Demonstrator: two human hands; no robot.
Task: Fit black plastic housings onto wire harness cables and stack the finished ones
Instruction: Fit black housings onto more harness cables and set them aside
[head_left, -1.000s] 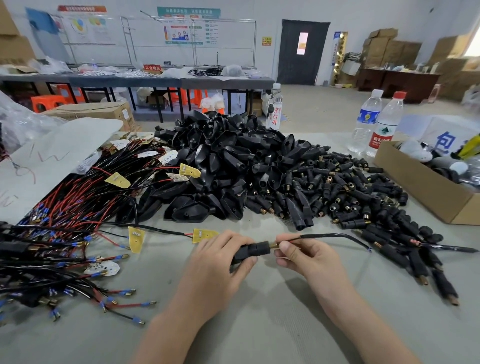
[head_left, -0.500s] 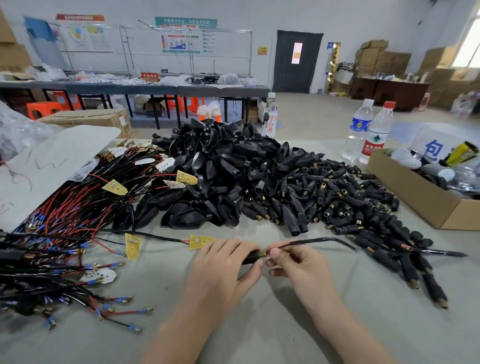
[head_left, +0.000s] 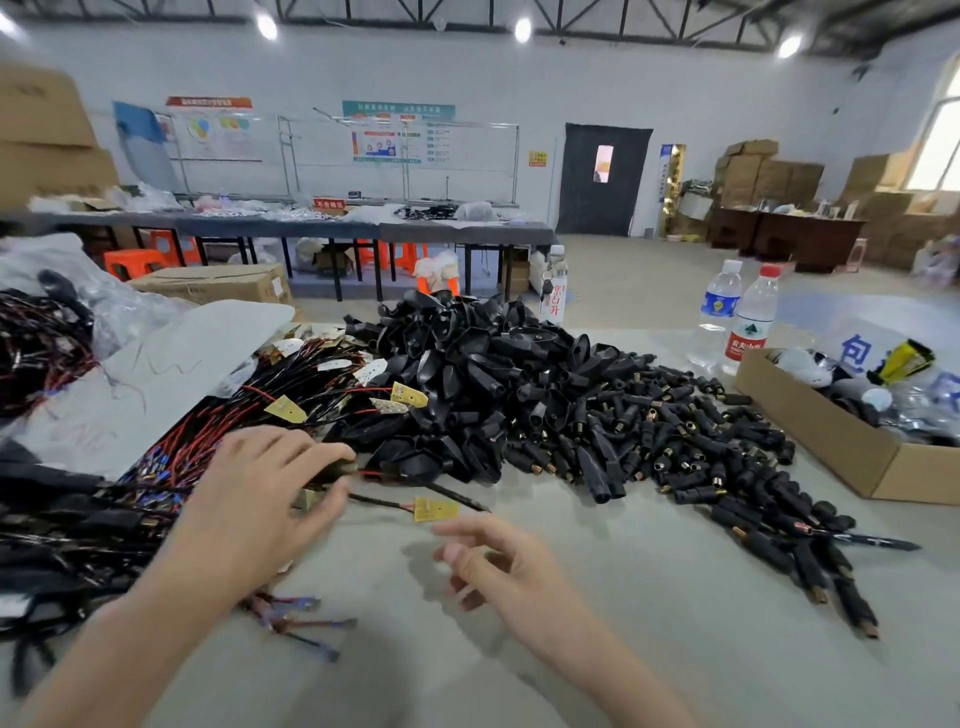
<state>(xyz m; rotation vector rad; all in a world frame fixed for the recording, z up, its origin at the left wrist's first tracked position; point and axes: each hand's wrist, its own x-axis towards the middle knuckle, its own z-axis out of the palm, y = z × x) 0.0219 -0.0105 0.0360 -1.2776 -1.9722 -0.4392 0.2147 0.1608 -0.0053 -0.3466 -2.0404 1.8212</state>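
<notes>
Left hand (head_left: 265, 499) hovering over harness pile (head_left: 171, 447), grip unclear; right hand (head_left: 498, 566) hanging loose, empty; big housing heap (head_left: 467, 374) waiting unfitted

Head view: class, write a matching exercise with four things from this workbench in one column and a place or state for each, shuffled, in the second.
1. left hand
2. right hand
3. cardboard box
4. black housings

A. far right of the table
B. heaped at the middle
C. holds nothing, fingers loosely curled
D. by the wire harness cables

Pairs: 1-D, 2-C, 3-A, 4-B
</notes>
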